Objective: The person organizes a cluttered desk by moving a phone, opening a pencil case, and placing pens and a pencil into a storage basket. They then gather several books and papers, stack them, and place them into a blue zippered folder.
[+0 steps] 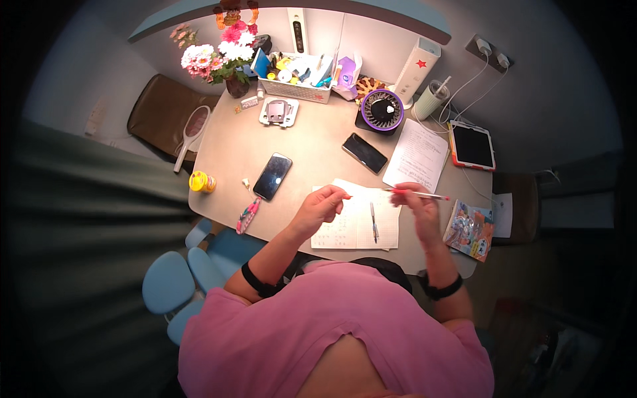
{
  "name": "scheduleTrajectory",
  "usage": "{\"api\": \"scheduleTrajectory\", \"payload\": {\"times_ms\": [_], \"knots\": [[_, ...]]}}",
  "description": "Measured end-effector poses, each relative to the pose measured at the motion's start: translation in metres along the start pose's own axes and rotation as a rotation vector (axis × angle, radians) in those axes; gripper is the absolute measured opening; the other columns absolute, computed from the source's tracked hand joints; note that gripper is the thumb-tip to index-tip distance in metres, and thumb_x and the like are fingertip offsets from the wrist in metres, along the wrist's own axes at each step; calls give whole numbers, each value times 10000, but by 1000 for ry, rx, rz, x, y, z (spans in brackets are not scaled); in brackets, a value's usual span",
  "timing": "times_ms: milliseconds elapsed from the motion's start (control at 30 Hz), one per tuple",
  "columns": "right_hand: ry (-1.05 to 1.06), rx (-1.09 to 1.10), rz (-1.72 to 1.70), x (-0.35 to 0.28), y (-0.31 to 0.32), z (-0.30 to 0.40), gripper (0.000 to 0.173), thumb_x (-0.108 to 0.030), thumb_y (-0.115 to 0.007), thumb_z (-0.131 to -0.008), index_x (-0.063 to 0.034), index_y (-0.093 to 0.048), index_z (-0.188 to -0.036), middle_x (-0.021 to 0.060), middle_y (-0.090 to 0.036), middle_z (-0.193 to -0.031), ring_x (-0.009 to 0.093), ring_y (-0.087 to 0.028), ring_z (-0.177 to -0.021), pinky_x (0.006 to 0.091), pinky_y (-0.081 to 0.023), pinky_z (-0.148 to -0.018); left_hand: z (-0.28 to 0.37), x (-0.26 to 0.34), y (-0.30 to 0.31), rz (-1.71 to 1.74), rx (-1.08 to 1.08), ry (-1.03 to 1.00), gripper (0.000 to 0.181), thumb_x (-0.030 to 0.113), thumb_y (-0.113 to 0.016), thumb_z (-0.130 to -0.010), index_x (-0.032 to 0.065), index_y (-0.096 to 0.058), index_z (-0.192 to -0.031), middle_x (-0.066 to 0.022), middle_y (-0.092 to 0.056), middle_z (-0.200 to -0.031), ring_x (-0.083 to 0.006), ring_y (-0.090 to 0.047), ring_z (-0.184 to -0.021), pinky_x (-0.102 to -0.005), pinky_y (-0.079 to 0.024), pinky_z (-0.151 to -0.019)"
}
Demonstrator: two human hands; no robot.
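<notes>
My right hand (pixel 415 201) holds a red pen (pixel 423 194) between its fingers, over the right edge of an open notebook (pixel 336 226). My left hand (pixel 323 205) is pinched above the notebook's left page, on a small red thing (pixel 347 196) at the fingertips, perhaps a pen cap; it is too small to be certain. A second pen (pixel 373 224), with a clear barrel, lies on the notebook's right page. Behind my right hand lies a sheet of paper (pixel 418 149) with writing. A dark smartphone (pixel 365 152) rests just left of that sheet.
Another smartphone (pixel 272 176) and a yellow-lidded jar (pixel 202 182) stand left. At the back are a vase of flowers (pixel 237 85), a storage basket (pixel 296 92) and a round purple-rimmed device (pixel 382 110). A tablet (pixel 472 145) and a colourful book (pixel 469 230) lie right.
</notes>
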State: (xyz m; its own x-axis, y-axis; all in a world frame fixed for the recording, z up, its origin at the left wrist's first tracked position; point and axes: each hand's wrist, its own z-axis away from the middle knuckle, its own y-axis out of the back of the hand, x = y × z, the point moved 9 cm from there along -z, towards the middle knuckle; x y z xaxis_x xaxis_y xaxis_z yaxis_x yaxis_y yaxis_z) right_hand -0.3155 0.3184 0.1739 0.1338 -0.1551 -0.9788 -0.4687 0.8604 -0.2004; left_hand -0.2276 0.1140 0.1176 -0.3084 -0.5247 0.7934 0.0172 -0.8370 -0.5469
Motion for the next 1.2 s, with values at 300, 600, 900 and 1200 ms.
{"api": "scheduleTrajectory", "payload": {"times_ms": [300, 600, 900, 1200], "knots": [[-42, 53, -15, 18, -60, -29, 119, -134, -541, -1018, -30, -586, -1052, 55, -655, -867, 115, -617, -808, 267, -512, -772, -28, 19, 6, -162, -1, 67, 182, 241, -532, -1039, 78, -606, -1009, 46, -518, -700, -25, -422, -576, -182, -310, -511], [139, 69, 221, -37, -21, 32, 135, -134, -616, -976, -1, -627, -954, 59, -666, -827, 120, -660, -794, 291, -537, -718, -26, -13, -76, -133, -153, 44, 171, 191, -503, -1047, 46, -593, -1052, 11, -538, -685, -22, -386, -544, -185, -261, -483], [-49, 95, 103, -8, 109, 168, 121, -123, -598, -992, -8, -627, -1018, 49, -654, -900, 117, -648, -853, 273, -542, -789, 12, -127, -232, -394, -195, 185, 275, 263, -463, -1065, 37, -618, -1049, 37, -479, -635, -43, -394, -528, -208, -295, -492], [-126, 69, 126, -6, 213, 153, 257, -201, -705, -932, -14, -664, -1105, 13, -660, -798, 71, -613, -740, 226, -504, -676, -6, -126, -256, -493, -153, 125, 308, 287, -448, -1071, 40, -616, -994, 59, -429, -597, -39, -342, -502, -209, -274, -476]]}}
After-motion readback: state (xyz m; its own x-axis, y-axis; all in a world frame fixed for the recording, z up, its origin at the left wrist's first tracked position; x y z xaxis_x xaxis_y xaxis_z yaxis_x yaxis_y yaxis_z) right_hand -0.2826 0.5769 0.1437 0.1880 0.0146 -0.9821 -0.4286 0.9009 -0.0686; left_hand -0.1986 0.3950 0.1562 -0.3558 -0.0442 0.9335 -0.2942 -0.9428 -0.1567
